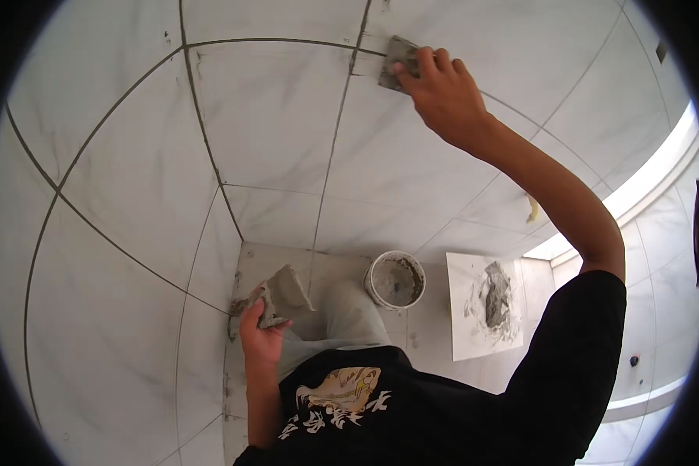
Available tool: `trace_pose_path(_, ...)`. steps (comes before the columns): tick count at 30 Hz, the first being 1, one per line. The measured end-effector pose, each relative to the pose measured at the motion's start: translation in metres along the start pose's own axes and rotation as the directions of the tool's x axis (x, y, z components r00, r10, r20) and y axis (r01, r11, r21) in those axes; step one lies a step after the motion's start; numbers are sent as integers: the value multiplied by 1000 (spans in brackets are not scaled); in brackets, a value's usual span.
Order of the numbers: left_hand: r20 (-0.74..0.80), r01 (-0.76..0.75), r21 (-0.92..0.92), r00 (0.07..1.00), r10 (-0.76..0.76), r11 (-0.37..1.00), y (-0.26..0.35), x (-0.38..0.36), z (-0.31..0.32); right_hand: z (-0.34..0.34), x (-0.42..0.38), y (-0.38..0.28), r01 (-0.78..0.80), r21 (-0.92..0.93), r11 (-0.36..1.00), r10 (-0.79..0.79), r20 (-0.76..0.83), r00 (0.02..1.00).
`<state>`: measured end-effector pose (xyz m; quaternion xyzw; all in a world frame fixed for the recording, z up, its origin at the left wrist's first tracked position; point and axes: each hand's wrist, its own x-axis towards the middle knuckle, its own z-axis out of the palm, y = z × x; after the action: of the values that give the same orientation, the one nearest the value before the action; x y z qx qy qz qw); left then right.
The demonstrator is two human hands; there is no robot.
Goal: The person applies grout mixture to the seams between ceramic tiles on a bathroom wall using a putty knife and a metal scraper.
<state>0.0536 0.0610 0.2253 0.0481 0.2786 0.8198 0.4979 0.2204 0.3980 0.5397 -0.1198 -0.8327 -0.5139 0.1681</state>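
My right hand point(452, 99) grips a small flat grout scraper point(396, 56), smeared grey, and presses it to the tiled wall point(272, 116) beside a dark joint line. Fingers cover part of the scraper. Down by my knee, my left hand point(261, 335) is closed around a grout-coated flat piece point(289, 292); its exact kind is hard to make out under the grey paste. Dark grout shows in several joints to the left, while lines farther right look thinner and paler. Grey smears mark the tiles near the scraper.
A white bucket point(379, 300) with grey residue inside stands on the floor near my knee. To its right lies a white board point(466, 343) bearing a heap of grey grout point(495, 297). The left wall point(116, 311) meets the tiled wall in a corner. A bright opening point(637, 182) is at right.
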Motion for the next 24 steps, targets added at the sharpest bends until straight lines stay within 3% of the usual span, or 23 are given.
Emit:
trace_pose_path(3,-55,4,-41,998,-7,999,10,-9,-14,-15,-37,-5,-352,131,927,312,257,915)
trace_pose_path(4,-93,2,-58,996,-7,998,14,-11,-16,-19,-44,-14,-366,125,922,326,260,909)
trace_pose_path(6,-59,44,-52,997,-47,998,16,-6,-35,-25,-55,-35,-698,397,596,661,250,707)
trace_pose_path(7,-35,83,-52,996,-85,995,20,-4,-38,-16,-59,-46,-726,428,538,716,223,662)
trace_pose_path(10,53,105,34,993,-107,994,28,0,-20,13,-40,-74,-722,547,423,857,16,515)
trace_pose_path(11,61,103,48,993,-106,994,31,-2,-12,20,-28,-78,-728,547,413,866,12,501)
trace_pose_path(13,17,85,94,996,-87,992,37,-4,4,33,-1,-86,-759,608,233,931,87,355)
trace_pose_path(16,69,86,90,993,-93,992,41,-9,9,43,22,-106,-801,578,155,935,176,308)
trace_pose_path(18,48,113,60,992,-116,992,39,-10,-5,29,16,-123,-816,562,135,903,270,335)
trace_pose_path(20,45,126,31,991,-128,991,41,-11,-16,17,1,-119,-799,602,-2,854,417,312)
trace_pose_path(22,17,169,10,985,-169,986,43,-17,-22,10,-13,-94,-750,642,-162,946,318,69)
trace_pose_path(24,10,171,22,985,-171,985,49,-22,-25,6,-13,-72,-670,660,-340,926,358,-117)
